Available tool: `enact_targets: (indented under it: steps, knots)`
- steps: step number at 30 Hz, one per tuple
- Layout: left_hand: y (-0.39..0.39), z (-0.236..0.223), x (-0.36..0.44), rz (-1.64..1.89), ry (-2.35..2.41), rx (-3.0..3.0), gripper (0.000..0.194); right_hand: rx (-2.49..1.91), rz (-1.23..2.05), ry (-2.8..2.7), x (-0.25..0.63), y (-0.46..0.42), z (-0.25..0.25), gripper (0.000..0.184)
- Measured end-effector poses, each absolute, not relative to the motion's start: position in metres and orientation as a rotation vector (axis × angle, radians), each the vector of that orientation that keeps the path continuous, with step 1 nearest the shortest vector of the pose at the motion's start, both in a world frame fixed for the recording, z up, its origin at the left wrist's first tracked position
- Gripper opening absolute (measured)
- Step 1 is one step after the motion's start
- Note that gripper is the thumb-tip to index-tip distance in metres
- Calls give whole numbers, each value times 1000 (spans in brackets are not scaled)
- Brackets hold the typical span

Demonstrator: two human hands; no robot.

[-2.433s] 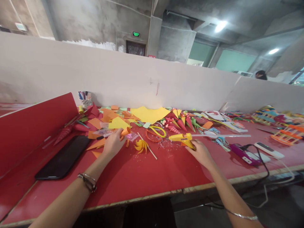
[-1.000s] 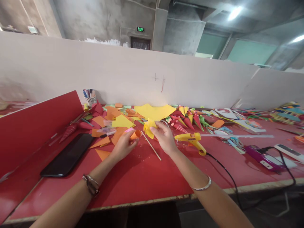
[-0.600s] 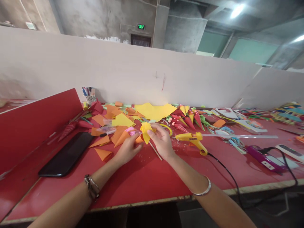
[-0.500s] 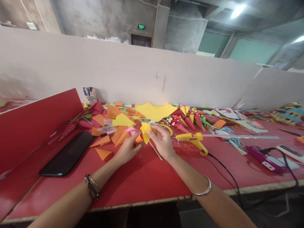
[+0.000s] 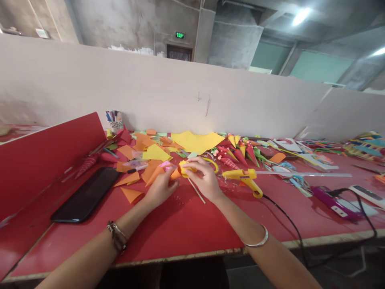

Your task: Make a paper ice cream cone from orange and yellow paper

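Observation:
My left hand (image 5: 162, 188) is closed on an orange paper cone (image 5: 175, 174), whose wide mouth faces right. With its fingertips, my right hand (image 5: 205, 179) grips a yellow paper flower (image 5: 184, 167) with curved petals. The flower touches the cone's mouth; whether it sits inside is hidden by my fingers. Beneath the hands lies a thin wooden stick (image 5: 197, 192) on the red table (image 5: 180, 228). Right of my right hand rests a yellow hot glue gun (image 5: 240, 175), a long clear glue stick (image 5: 297, 174) jutting from its back. Yellow-handled scissors (image 5: 214, 163) lie partly behind my right hand.
A black phone (image 5: 86, 194) lies at the left beside an upright red board (image 5: 51, 160). Orange and yellow paper pieces (image 5: 156, 152) and red cones (image 5: 237, 154) crowd the back. A purple power strip (image 5: 335, 202) sits at the right, and the gun's black cord (image 5: 288, 214) drops over the edge.
My right hand has let go of the glue gun, picked up the yellow flower and brought it left to the cone. In the last half second the flower has turned and met the cone's mouth.

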State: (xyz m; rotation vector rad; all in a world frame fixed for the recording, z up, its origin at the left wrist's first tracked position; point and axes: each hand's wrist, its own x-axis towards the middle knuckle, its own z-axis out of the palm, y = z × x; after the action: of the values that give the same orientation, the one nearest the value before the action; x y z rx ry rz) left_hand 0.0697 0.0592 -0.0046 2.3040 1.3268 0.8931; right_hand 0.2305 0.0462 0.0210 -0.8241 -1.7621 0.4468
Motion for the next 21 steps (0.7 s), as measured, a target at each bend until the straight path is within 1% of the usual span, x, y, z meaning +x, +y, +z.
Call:
enact_targets:
  steps: [4, 8, 12, 14, 18, 21]
  knots:
    - [62, -7, 67, 918, 1341, 2302, 25, -845, 425, -1886, 237, 45, 23, 21]
    - [64, -8, 65, 939, 1346, 2295, 28, -836, 453, -2027, 244, 44, 26, 42]
    - [64, -8, 64, 937, 1353, 2289, 29, -846, 424, -2152, 250, 44, 29, 54]
    - [64, -8, 64, 939, 1359, 2286, 29, -847, 404, -2183, 251, 45, 29, 52]
    - [65, -8, 64, 921, 1366, 2303, 32, -793, 344, -2126, 247, 45, 26, 33]
    - [65, -9, 63, 918, 1377, 2318, 33, -777, 296, -2052, 242, 45, 25, 26]
